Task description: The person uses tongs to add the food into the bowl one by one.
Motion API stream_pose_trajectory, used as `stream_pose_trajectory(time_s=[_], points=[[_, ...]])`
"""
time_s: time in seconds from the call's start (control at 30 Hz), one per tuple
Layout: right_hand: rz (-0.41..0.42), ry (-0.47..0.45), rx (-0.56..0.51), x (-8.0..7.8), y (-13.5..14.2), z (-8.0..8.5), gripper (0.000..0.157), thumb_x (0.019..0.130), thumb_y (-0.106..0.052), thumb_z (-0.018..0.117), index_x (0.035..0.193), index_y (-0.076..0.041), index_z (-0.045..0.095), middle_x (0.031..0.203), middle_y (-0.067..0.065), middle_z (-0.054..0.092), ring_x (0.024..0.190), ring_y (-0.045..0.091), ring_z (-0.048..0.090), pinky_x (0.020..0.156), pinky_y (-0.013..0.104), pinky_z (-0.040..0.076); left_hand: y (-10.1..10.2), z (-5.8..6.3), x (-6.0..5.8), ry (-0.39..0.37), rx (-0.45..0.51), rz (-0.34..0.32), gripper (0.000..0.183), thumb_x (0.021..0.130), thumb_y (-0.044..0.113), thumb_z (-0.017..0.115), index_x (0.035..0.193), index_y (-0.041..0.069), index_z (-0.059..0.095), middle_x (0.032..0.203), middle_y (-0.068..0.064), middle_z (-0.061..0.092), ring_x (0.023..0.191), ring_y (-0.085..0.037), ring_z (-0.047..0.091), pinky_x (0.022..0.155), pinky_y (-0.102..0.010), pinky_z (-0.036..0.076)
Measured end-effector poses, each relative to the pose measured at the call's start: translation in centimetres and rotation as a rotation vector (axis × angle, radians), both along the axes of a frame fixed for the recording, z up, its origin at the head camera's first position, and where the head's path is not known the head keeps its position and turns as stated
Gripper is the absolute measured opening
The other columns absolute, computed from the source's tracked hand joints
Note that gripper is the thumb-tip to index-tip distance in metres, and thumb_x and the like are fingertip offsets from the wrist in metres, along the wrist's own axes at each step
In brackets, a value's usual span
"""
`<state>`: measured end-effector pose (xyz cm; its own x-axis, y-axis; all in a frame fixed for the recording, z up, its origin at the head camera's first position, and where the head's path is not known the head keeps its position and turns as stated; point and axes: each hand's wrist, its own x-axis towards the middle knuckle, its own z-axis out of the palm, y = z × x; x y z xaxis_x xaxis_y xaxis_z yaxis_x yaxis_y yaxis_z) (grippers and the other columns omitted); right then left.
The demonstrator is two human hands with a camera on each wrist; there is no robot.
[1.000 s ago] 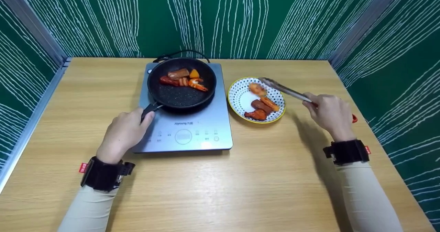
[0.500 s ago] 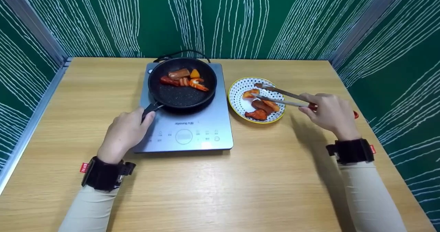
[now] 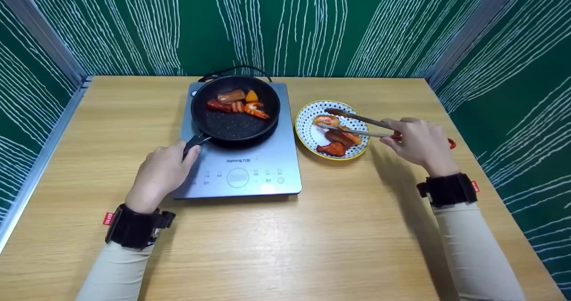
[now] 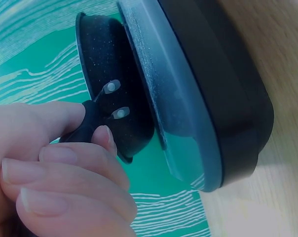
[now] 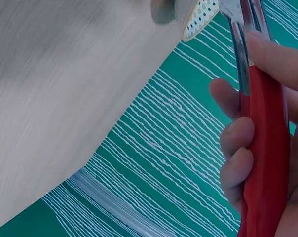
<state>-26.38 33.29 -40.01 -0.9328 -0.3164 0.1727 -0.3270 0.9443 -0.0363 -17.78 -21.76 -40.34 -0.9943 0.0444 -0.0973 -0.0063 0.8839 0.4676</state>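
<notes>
Nearest, two pale beige sleeves are reaching over the light wood-grain counter, each ending in a black wrist strap. The left hand is gripping the black handle of a round, dark, speckled frying pan. The right hand is holding metal tongs with red grips, their arms spreading over a round, white, dark-dotted plate with a yellow rim. On the plate's near part, a reddish-brown drumstick-shaped piece is lying beside a brown oblong piece and a long orange piece. Farther back, a pale orange piece is lying between the tong tips; whether both are touching it is unclear. Left of the plate, a flat silver cooktop is supporting the pan, in which brown, red, yellow and orange food pieces are clustering toward the back. Behind, a black cord is curving before a green wall with white streaks.
</notes>
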Motion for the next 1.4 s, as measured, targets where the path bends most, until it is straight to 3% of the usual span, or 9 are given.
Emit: stream_pose_trajectory(time_s=[0.3,0.53,1.13,1.27,1.4], points=[[-0.038,-0.134,-0.052,-0.8,-0.2,0.4,0.043,0.100,-0.038,0.076,0.135,-0.013,0.073,0.074,0.009,0.057,0.068,0.027,0.049,0.063,0.040,0.034,-0.1,-0.1,0.1,0.009,-0.002,0.002,0.042,0.114,0.045,0.043,0.097,0.007,0.052,0.076,-0.008,0.045,0.068,-0.027,0.051,0.059,-0.037,0.032],[-0.049,-0.152,-0.063,-1.0,-0.7,0.5,0.039,0.101,-0.036,0.074,0.132,-0.013,0.074,0.078,0.009,0.060,0.067,0.027,0.050,0.060,0.039,0.033,-0.2,-0.2,0.1,0.037,-0.019,-0.001,0.042,0.114,0.043,0.044,0.097,0.007,0.052,0.077,-0.010,0.047,0.071,-0.030,0.052,0.060,-0.038,0.033],[-0.012,0.057,0.061,-0.7,-1.1,-0.6,0.021,0.101,-0.032,0.074,0.117,-0.019,0.078,0.065,0.005,0.051,0.058,0.028,0.046,0.050,0.037,0.030,-0.1,0.0,0.0,-0.001,-0.001,0.005,0.043,0.114,0.046,0.043,0.097,0.008,0.052,0.076,-0.008,0.046,0.069,-0.027,0.052,0.059,-0.037,0.033],[-0.005,0.099,0.047,-0.5,-1.5,-0.6,0.019,0.101,-0.031,0.074,0.116,-0.020,0.078,0.065,0.005,0.053,0.056,0.028,0.045,0.049,0.036,0.029,-0.1,-0.1,0.0,0.009,0.000,0.001,0.042,0.114,0.045,0.044,0.097,0.008,0.052,0.076,-0.008,0.045,0.069,-0.027,0.051,0.059,-0.037,0.033],[0.046,0.199,0.003,-0.1,-2.5,0.1,0.017,0.101,-0.030,0.076,0.115,-0.021,0.079,0.064,0.004,0.054,0.052,0.026,0.045,0.048,0.036,0.028,-0.1,0.0,0.1,0.020,-0.009,0.001,0.042,0.114,0.045,0.044,0.095,0.007,0.051,0.075,-0.007,0.044,0.069,-0.028,0.051,0.059,-0.037,0.031]])
